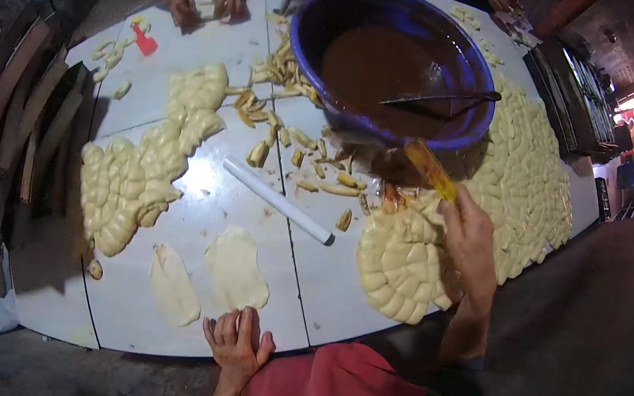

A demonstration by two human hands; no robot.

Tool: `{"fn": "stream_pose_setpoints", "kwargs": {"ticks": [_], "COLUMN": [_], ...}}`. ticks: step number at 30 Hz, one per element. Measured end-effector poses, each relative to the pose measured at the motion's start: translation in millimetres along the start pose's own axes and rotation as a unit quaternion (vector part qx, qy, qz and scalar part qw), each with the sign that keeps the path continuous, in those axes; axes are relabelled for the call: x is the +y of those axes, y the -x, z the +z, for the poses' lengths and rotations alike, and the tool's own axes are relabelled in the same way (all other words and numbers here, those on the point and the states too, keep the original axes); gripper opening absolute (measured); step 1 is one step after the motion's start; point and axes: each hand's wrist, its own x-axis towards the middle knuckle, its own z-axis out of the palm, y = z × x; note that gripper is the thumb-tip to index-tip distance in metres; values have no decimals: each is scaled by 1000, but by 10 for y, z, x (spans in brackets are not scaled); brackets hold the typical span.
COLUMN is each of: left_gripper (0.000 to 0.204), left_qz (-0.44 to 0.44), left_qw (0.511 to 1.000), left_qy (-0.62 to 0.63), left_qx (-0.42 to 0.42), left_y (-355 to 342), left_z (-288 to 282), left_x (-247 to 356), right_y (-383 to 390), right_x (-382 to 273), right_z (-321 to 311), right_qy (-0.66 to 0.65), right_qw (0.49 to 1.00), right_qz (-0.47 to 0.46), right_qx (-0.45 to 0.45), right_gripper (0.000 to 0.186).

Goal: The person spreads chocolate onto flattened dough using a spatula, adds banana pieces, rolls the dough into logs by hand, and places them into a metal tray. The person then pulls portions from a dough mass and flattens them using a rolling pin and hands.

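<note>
- Dough sheet (238, 268), pale and flat, lies before us on the white table (117, 299) in the head view
- Our left hand (238, 344) is open, gripping nothing, its fingertips at the sheet's near edge
- Our right hand (468, 230) is closed around a translucent amber tool (427, 166), near the rim of the blue tub (303, 48) of brown liquid (375, 55)
- A white rod (277, 199) lies beyond the sheet, and a narrower dough strip (174, 288) lies just left of the sheet

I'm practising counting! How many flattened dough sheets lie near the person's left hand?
2. The wider dough sheet lies just beyond the left hand; the narrower dough sheet lies to the left of the wider one. None looks hidden there.
</note>
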Motion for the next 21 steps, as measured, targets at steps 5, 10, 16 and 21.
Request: {"fn": "stream_pose_setpoints", "kwargs": {"ticks": [5,10,16,21], "left_gripper": [52,51,50,52], "left_qz": [-15,-7,-19,-13], "left_qw": [1000,999,999,999], "left_qy": [4,-9,-4,3], "left_qx": [-26,-30,-41,-29], "left_y": [-7,-2,31,17], "left_z": [-31,-19,-43,-26], "left_x": [11,20,25,7], "right_y": [-1229,-2163,-2397,-2558], "right_x": [-186,66,209,453], "right_z": [-39,533,843,667], "right_qy": [119,329,231,117], "right_qw": [984,902,883,900], "right_qz": [-113,-214,-247,-107], "right_qx": [-69,-178,-325,-407], "right_gripper": [26,27,34,51]}}
